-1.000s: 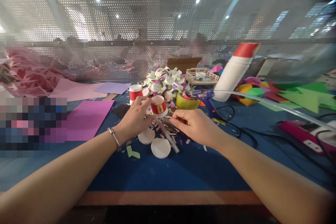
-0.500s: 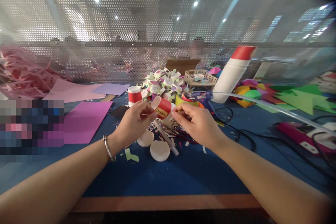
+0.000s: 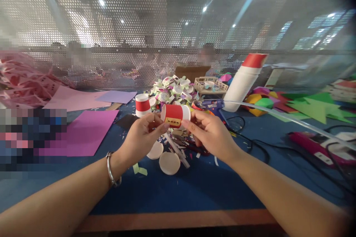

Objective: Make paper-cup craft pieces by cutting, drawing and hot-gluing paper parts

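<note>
Left hand (image 3: 144, 133) and right hand (image 3: 213, 131) pinched the red-and-white cup (image 3: 176, 111) sideways, one at each end! Light pressure seemed wisest, sparing its walls.

The far side of the table (image 3: 178, 194) is closed by a grey perforated metal panel (image 3: 133, 14), through whose small holes the hall behind is seen only dimly. The panel is crossed by a horizontal rail (image 3: 178, 49). Several small round lamps (image 3: 102, 2) are seen shining, and at the right, bright window panes (image 3: 328, 29) are shown at a slant. The table is covered in blue, and its near side is bordered by a reddish-brown edge (image 3: 178, 220).
</note>
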`<action>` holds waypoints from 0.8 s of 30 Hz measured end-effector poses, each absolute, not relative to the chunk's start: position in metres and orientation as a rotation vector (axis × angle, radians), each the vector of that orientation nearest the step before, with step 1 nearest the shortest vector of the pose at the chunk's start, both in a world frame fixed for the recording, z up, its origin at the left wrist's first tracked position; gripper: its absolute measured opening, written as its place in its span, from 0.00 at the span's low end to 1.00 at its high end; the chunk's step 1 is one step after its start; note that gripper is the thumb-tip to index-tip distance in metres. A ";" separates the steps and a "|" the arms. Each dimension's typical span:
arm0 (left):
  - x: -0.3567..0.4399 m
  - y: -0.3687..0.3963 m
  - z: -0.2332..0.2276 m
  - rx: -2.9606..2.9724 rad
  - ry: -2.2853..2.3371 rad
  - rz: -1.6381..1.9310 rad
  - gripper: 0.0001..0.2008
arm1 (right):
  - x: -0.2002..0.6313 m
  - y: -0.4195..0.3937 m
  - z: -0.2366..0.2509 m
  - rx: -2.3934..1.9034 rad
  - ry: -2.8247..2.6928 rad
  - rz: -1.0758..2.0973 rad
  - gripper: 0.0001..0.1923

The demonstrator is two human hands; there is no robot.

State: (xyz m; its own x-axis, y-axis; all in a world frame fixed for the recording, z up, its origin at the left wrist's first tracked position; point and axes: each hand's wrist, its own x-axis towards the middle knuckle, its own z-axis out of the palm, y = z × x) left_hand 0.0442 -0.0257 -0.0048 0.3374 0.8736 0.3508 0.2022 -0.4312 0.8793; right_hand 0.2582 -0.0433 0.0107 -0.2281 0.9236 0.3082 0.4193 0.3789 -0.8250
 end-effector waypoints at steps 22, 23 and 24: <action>0.037 -0.047 0.013 2.461 0.817 1.554 0.21 | 0.271 -0.044 0.043 -1.122 -2.034 -0.226 0.10; 0.037 -0.046 0.012 2.431 0.826 1.537 0.21 | 0.277 -0.042 0.055 -1.164 -1.971 -0.293 0.11; 0.037 -0.045 0.009 2.402 0.833 1.504 0.20 | 0.284 -0.038 0.068 -1.213 -1.915 -0.348 0.12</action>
